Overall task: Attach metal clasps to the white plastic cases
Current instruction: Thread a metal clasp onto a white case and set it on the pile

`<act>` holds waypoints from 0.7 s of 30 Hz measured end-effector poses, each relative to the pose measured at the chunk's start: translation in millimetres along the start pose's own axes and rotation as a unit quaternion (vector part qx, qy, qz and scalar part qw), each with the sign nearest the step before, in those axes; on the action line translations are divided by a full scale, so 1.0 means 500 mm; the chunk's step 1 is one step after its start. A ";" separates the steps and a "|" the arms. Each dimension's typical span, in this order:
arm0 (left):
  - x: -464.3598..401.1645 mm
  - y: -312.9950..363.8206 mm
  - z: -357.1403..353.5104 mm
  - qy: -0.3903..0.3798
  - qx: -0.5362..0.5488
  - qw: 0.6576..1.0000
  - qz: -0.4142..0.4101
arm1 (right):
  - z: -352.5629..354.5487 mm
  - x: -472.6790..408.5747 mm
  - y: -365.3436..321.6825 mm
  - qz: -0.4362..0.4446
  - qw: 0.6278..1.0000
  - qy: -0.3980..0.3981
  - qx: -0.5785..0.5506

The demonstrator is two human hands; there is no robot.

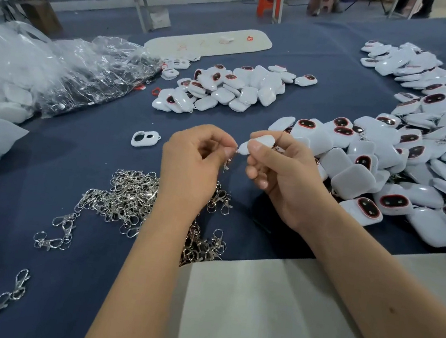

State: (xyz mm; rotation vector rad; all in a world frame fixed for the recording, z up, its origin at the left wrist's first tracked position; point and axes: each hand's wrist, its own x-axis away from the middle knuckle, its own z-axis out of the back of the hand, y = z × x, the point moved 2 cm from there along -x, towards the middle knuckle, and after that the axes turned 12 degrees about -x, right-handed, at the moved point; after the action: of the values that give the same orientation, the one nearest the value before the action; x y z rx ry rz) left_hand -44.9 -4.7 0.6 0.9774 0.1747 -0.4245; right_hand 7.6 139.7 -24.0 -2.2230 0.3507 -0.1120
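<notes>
The right hand [278, 170] pinched a white case [256, 145]; the left hand [191, 162] pinched a clasp [228, 161] at its loop. Holding the case steady would probably help threading.

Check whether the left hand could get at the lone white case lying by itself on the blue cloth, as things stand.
Probably not right now. The lone case lies in the open just beyond the left hand, with bare cloth between, but that hand is pinching a clasp and would have to let go first.
</notes>
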 end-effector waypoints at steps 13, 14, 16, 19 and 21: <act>0.014 0.016 -0.018 -0.065 0.252 0.947 0.188 | -0.007 0.001 -0.009 0.014 0.998 -0.031 -0.053; 0.015 0.018 -0.020 -0.076 0.275 0.937 0.203 | -0.006 0.002 -0.010 0.012 0.998 -0.033 -0.057; 0.015 0.019 -0.021 -0.064 0.303 0.923 0.229 | -0.006 0.002 -0.009 0.010 0.998 -0.035 -0.059; 0.018 0.016 -0.024 -0.023 0.345 0.903 0.256 | -0.007 0.003 -0.006 0.008 0.998 -0.029 -0.051; 0.019 0.014 -0.027 -0.001 0.364 0.895 0.258 | -0.008 0.003 -0.004 0.009 0.998 -0.027 -0.047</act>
State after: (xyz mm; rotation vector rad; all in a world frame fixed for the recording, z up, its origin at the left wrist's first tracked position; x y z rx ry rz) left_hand -32.9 7.3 -4.3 1.7024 -0.2723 0.0216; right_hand 8.7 137.6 -19.9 -2.3101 0.3509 -0.0256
